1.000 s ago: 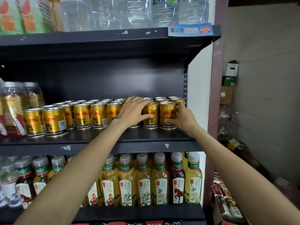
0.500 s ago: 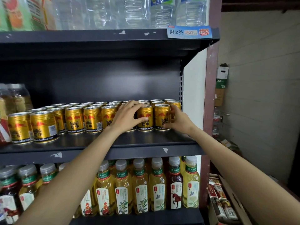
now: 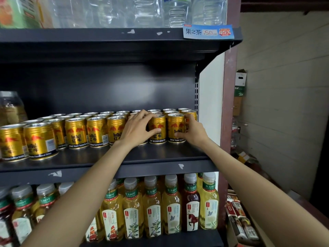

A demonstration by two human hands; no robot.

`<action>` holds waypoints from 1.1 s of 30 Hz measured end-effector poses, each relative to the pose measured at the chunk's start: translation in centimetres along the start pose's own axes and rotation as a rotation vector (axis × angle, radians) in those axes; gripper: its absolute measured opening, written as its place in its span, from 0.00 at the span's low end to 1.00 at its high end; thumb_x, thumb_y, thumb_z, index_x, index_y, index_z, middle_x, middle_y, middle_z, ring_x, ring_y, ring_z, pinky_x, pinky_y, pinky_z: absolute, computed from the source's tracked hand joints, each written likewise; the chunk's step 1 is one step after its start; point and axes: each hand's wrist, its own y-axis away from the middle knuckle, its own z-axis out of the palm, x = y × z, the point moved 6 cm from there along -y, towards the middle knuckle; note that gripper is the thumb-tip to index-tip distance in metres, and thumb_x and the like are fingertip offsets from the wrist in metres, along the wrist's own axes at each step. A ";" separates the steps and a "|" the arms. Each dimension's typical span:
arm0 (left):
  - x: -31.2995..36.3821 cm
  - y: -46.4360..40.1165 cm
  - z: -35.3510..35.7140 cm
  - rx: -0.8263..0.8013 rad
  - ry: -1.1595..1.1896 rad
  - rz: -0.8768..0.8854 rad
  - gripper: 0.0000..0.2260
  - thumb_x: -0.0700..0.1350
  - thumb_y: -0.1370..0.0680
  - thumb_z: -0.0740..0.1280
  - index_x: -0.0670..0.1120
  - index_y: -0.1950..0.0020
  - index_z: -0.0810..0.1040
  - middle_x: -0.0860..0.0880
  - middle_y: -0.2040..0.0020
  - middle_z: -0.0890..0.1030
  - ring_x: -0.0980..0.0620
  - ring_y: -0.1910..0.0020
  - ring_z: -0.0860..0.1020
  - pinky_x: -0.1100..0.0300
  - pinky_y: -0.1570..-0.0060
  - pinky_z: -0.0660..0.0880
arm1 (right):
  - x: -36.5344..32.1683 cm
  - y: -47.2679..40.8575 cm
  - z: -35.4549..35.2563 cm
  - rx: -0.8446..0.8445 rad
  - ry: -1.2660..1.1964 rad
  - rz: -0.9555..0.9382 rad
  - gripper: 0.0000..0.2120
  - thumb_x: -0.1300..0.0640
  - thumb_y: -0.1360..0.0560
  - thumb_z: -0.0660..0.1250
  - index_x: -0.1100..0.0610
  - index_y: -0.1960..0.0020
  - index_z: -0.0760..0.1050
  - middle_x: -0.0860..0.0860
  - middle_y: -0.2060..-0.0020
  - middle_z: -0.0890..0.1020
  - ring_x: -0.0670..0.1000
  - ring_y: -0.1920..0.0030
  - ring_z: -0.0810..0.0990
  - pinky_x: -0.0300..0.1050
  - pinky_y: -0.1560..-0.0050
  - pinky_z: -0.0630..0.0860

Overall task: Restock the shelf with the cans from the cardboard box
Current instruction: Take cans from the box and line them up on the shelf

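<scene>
Dark metal shelving filled the view, and the middle shelf [image 3: 160,157] carried rows of gold cans [image 3: 76,132] standing upright from its left end to the right upright post. Both bare arms reached in from below to the right end of the front row. The left hand [image 3: 137,129] lay over a can that it mostly hid, its fingers curled around the top and its thumb stretched right to touch the neighbouring front can [image 3: 157,130]. The right hand [image 3: 192,130] was at the far right, its thumb pressed against the lower front of the end front can [image 3: 176,130] and its fingers wrapped behind toward the can at the back corner; whether it truly gripped or only steadied that can could not be told. The cardboard box was not in view. On the shelf above stood clear plastic bottles [image 3: 178,11], with a blue price tag [image 3: 207,32] clipped to its edge. Below, tea bottles [image 3: 153,211] with grey caps stood in a row. A pale wall [image 3: 284,104] lay to the right.
</scene>
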 end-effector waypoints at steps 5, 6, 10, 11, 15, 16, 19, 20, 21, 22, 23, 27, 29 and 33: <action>0.1 0.2 0.2 0.030 -0.040 0.018 0.24 0.60 0.25 0.64 0.51 0.33 0.69 0.49 0.35 0.71 0.47 0.35 0.68 0.50 0.31 0.59 | 0.2 -0.1 0.1 0.001 0.000 0.004 0.37 0.55 0.31 0.75 0.56 0.29 0.59 0.56 0.35 0.74 0.58 0.35 0.73 0.52 0.38 0.71; 0.1 0.2 0.2 0.032 -0.051 0.023 0.24 0.61 0.25 0.63 0.51 0.33 0.69 0.49 0.35 0.71 0.47 0.34 0.68 0.50 0.30 0.59 | 0.2 -0.1 0.1 -0.007 -0.001 0.001 0.37 0.55 0.31 0.74 0.56 0.29 0.58 0.56 0.34 0.74 0.58 0.35 0.73 0.52 0.38 0.71; 0.4 0.4 -0.2 0.036 -0.101 0.048 0.26 0.62 0.25 0.62 0.51 0.30 0.67 0.48 0.30 0.69 0.49 0.30 0.64 0.52 0.27 0.50 | -0.2 0.3 -0.2 -0.072 -0.024 0.000 0.37 0.55 0.29 0.72 0.56 0.27 0.56 0.56 0.33 0.72 0.58 0.34 0.71 0.50 0.37 0.70; 0.8 0.6 -0.7 0.044 -0.098 0.048 0.26 0.61 0.24 0.62 0.51 0.29 0.66 0.49 0.29 0.68 0.49 0.29 0.63 0.52 0.27 0.49 | -0.5 0.7 -0.7 -0.051 -0.031 -0.008 0.36 0.54 0.29 0.72 0.56 0.27 0.56 0.56 0.33 0.72 0.57 0.34 0.72 0.50 0.37 0.70; 2.5 3.6 -3.8 0.176 0.057 0.007 0.19 0.55 0.23 0.64 0.52 0.34 0.72 0.52 0.33 0.71 0.52 0.32 0.66 0.52 0.32 0.61 | -2.1 4.9 -3.1 0.185 -0.188 -0.106 0.28 0.54 0.26 0.69 0.55 0.30 0.63 0.51 0.36 0.74 0.50 0.37 0.73 0.49 0.36 0.72; 3.0 5.0 -4.7 0.244 0.105 0.013 0.16 0.54 0.23 0.63 0.52 0.36 0.74 0.53 0.36 0.73 0.54 0.35 0.68 0.53 0.35 0.65 | -2.7 6.7 -3.4 0.240 -0.270 -0.145 0.24 0.55 0.26 0.68 0.54 0.32 0.66 0.48 0.39 0.76 0.46 0.39 0.74 0.45 0.38 0.72; 4.2 10.4 -6.9 0.470 0.277 0.031 0.11 0.51 0.23 0.62 0.49 0.44 0.79 0.55 0.48 0.79 0.56 0.46 0.75 0.59 0.46 0.70 | -4.0 12.8 -3.4 0.360 -0.506 -0.249 0.15 0.59 0.24 0.65 0.53 0.38 0.71 0.45 0.45 0.79 0.42 0.44 0.77 0.35 0.44 0.73; 4.4 12.4 -7.3 0.552 0.332 0.033 0.10 0.49 0.23 0.62 0.47 0.47 0.79 0.55 0.52 0.80 0.56 0.50 0.76 0.60 0.49 0.70 | -4.1 14.7 -2.9 0.381 -0.572 -0.272 0.13 0.61 0.23 0.64 0.54 0.40 0.72 0.46 0.47 0.80 0.43 0.45 0.78 0.35 0.45 0.74; 4.4 14.4 -7.6 0.627 0.374 0.028 0.09 0.47 0.23 0.61 0.46 0.50 0.80 0.56 0.55 0.80 0.56 0.53 0.77 0.60 0.51 0.71 | -4.1 16.5 -2.2 0.391 -0.626 -0.290 0.11 0.63 0.23 0.63 0.55 0.41 0.73 0.47 0.48 0.81 0.45 0.47 0.79 0.36 0.46 0.75; 4.3 16.4 -7.6 0.683 0.409 0.014 0.09 0.46 0.22 0.61 0.46 0.52 0.80 0.56 0.58 0.80 0.56 0.56 0.77 0.59 0.53 0.71 | -4.0 18.2 -1.2 0.392 -0.668 -0.298 0.10 0.64 0.23 0.62 0.55 0.43 0.74 0.49 0.50 0.82 0.47 0.48 0.80 0.37 0.48 0.76; 4.1 18.3 -7.4 0.716 0.447 -0.009 0.08 0.45 0.22 0.60 0.47 0.53 0.79 0.57 0.60 0.79 0.57 0.59 0.77 0.58 0.55 0.71 | -3.8 19.8 -0.1 0.382 -0.704 -0.297 0.09 0.65 0.23 0.62 0.55 0.45 0.74 0.50 0.52 0.82 0.48 0.49 0.81 0.39 0.49 0.76; 1.6 26.7 -5.0 0.668 0.648 -0.230 0.08 0.46 0.21 0.58 0.49 0.52 0.77 0.58 0.65 0.77 0.56 0.63 0.77 0.56 0.58 0.73 | -2.3 26.0 5.9 0.231 -0.712 -0.217 0.06 0.61 0.23 0.61 0.54 0.48 0.75 0.48 0.56 0.81 0.50 0.54 0.81 0.42 0.54 0.78; 0.3 31.6 -3.1 0.509 0.677 -0.366 0.07 0.46 0.22 0.59 0.48 0.53 0.77 0.56 0.64 0.78 0.59 0.63 0.77 0.64 0.58 0.73 | -0.9 29.1 9.7 0.059 -0.628 -0.121 0.06 0.59 0.22 0.62 0.54 0.48 0.76 0.43 0.57 0.81 0.46 0.54 0.81 0.39 0.55 0.77; -3.1 42.7 2.9 -0.137 0.632 -0.610 0.04 0.50 0.24 0.65 0.56 0.50 0.76 0.59 0.59 0.81 0.62 0.58 0.79 0.66 0.56 0.74 | 1.9 35.6 17.8 -0.392 -0.383 0.033 0.08 0.60 0.23 0.65 0.51 0.46 0.76 0.41 0.54 0.82 0.39 0.53 0.80 0.32 0.55 0.74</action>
